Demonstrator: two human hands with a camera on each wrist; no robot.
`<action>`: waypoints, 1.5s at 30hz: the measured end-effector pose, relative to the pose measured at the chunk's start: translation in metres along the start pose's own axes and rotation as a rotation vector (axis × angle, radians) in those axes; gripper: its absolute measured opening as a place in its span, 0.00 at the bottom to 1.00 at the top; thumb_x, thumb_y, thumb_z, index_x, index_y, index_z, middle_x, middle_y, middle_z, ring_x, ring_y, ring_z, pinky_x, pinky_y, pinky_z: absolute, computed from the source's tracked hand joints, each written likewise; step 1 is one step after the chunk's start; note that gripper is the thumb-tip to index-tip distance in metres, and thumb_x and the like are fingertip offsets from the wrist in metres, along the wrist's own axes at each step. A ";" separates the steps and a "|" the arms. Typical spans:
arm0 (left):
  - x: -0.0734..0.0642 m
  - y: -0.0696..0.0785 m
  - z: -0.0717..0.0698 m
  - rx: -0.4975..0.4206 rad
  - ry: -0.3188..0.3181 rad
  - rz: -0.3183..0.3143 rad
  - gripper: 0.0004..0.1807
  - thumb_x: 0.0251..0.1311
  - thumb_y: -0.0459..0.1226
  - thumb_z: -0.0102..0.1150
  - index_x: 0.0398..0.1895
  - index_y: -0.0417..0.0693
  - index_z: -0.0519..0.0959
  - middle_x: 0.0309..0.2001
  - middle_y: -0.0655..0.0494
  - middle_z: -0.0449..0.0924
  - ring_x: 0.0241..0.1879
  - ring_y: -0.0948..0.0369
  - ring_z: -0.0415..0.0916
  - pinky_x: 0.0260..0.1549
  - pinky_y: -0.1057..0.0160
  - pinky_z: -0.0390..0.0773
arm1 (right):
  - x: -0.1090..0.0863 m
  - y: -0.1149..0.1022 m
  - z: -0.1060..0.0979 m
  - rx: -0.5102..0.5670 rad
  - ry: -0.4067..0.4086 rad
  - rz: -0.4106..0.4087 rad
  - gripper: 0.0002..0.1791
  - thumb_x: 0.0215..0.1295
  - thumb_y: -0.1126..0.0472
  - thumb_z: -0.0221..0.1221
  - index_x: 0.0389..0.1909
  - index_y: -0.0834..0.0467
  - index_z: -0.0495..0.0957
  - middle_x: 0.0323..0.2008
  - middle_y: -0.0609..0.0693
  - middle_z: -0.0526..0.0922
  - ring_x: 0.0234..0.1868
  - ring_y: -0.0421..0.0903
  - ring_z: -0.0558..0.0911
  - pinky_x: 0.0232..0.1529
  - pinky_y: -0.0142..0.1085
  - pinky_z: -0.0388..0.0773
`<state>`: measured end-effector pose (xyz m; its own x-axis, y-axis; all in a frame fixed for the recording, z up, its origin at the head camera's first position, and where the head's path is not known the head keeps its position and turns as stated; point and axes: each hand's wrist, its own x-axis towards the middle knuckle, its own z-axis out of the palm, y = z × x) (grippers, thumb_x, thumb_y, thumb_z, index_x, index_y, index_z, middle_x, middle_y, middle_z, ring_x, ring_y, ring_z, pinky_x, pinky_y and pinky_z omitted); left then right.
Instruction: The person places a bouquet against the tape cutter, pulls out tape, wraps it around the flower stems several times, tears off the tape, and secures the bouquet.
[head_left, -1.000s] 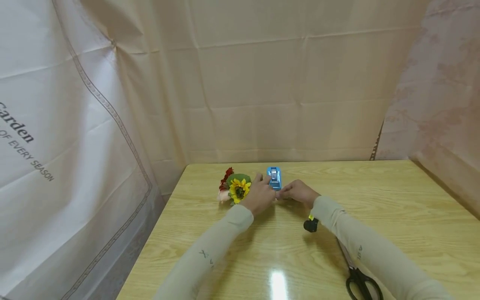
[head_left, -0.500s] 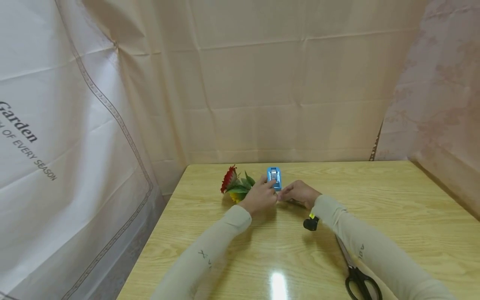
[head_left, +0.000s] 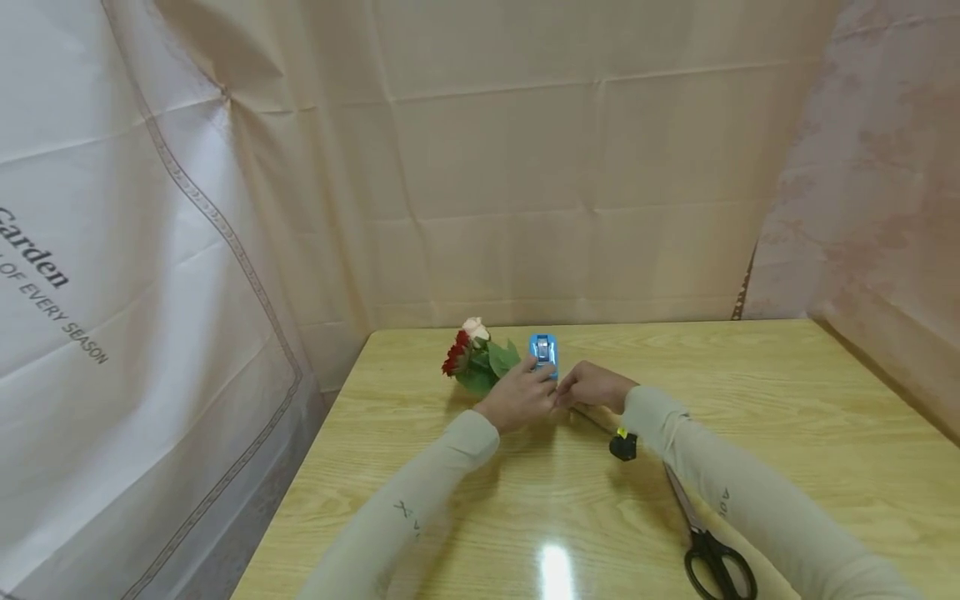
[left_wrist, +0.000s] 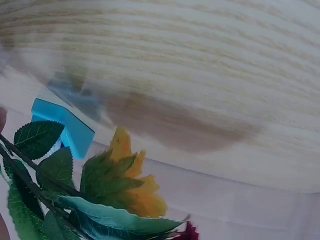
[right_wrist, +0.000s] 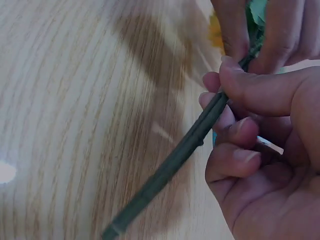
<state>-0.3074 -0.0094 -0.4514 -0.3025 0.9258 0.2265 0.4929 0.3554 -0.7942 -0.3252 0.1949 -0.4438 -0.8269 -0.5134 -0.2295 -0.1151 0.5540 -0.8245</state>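
A bunch of artificial flowers (head_left: pixel 480 367) lies across the air left of centre, blooms to the left. In the head view its red bloom (head_left: pixel 454 353) and cream bloom (head_left: pixel 475 328) show above green leaves. The yellow sunflower (left_wrist: pixel 145 192) appears in the left wrist view, seen from behind. My left hand (head_left: pixel 517 398) grips the stems just below the leaves. Right beside it, my right hand (head_left: pixel 596 386) pinches the green stems (right_wrist: pixel 172 160) between thumb and fingers. The bare stem ends stick out past it toward the lower right.
Just behind the hands stands a blue tape dispenser (head_left: pixel 543 350) on the wooden table (head_left: pixel 420 433). Black-handled scissors (head_left: pixel 720 565) lie near my right forearm. A small black object with a yellow mark (head_left: pixel 622 446) is below the right cuff. Cloth curtains (head_left: pixel 525 183) hang behind.
The bunch has turned in my hands: the sunflower that faced the head camera has rolled out of sight there, and red and cream blooms have come up. Both hands stay in about the same place.
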 end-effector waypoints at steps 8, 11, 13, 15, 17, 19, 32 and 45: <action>-0.002 -0.002 0.003 -0.014 0.073 -0.043 0.05 0.64 0.41 0.70 0.41 0.58 0.87 0.40 0.65 0.82 0.46 0.61 0.71 0.49 0.58 0.67 | -0.001 0.006 0.005 0.119 -0.037 0.018 0.13 0.74 0.62 0.60 0.44 0.69 0.85 0.21 0.48 0.76 0.17 0.37 0.64 0.21 0.31 0.61; -0.002 -0.003 0.003 -0.016 0.078 -0.051 0.06 0.66 0.42 0.68 0.45 0.57 0.86 0.41 0.65 0.80 0.45 0.60 0.70 0.49 0.59 0.67 | -0.003 0.009 0.008 0.193 -0.045 0.002 0.14 0.75 0.61 0.58 0.47 0.70 0.83 0.24 0.49 0.79 0.18 0.38 0.65 0.21 0.31 0.62; -0.002 -0.003 0.002 -0.017 0.075 -0.052 0.07 0.66 0.43 0.68 0.46 0.58 0.86 0.42 0.65 0.80 0.44 0.60 0.70 0.48 0.59 0.67 | -0.005 0.010 0.010 0.224 -0.036 -0.019 0.14 0.75 0.62 0.57 0.48 0.71 0.82 0.22 0.48 0.77 0.18 0.37 0.65 0.20 0.29 0.61; -0.002 -0.003 0.003 -0.024 0.065 -0.054 0.08 0.67 0.44 0.67 0.47 0.58 0.85 0.44 0.65 0.80 0.45 0.61 0.71 0.48 0.59 0.68 | -0.005 0.010 0.013 0.231 -0.021 -0.038 0.14 0.75 0.64 0.55 0.47 0.72 0.83 0.20 0.48 0.76 0.17 0.37 0.64 0.20 0.29 0.61; -0.003 -0.003 0.004 -0.049 0.068 -0.073 0.09 0.66 0.45 0.68 0.47 0.58 0.85 0.45 0.64 0.81 0.48 0.60 0.74 0.49 0.59 0.69 | -0.004 0.008 0.017 0.198 0.006 -0.058 0.15 0.75 0.64 0.53 0.43 0.72 0.83 0.17 0.47 0.73 0.15 0.37 0.62 0.19 0.29 0.61; -0.005 -0.004 0.007 -0.087 0.078 -0.103 0.10 0.66 0.46 0.68 0.48 0.58 0.84 0.46 0.63 0.81 0.49 0.60 0.75 0.50 0.59 0.71 | -0.003 0.005 0.022 0.152 0.041 -0.069 0.15 0.75 0.64 0.53 0.40 0.71 0.84 0.15 0.47 0.73 0.14 0.38 0.63 0.18 0.30 0.61; -0.041 -0.003 0.014 -0.541 -0.043 -0.298 0.15 0.73 0.43 0.59 0.57 0.48 0.78 0.52 0.55 0.79 0.52 0.57 0.77 0.48 0.56 0.78 | -0.003 0.002 0.030 -0.045 0.308 -0.083 0.18 0.76 0.57 0.58 0.31 0.65 0.87 0.13 0.52 0.77 0.08 0.39 0.67 0.13 0.32 0.66; -0.055 0.000 0.020 -0.802 -0.200 -0.450 0.30 0.77 0.57 0.47 0.69 0.47 0.75 0.68 0.48 0.74 0.66 0.51 0.70 0.61 0.43 0.71 | -0.008 0.009 0.028 -0.087 0.352 -0.073 0.16 0.76 0.58 0.58 0.35 0.65 0.88 0.20 0.60 0.82 0.08 0.39 0.68 0.14 0.32 0.68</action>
<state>-0.3071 -0.0630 -0.4752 -0.6991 0.6669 0.2577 0.6877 0.7259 -0.0131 -0.3040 0.1854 -0.4638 -0.9517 -0.3054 0.0331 -0.2150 0.5854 -0.7818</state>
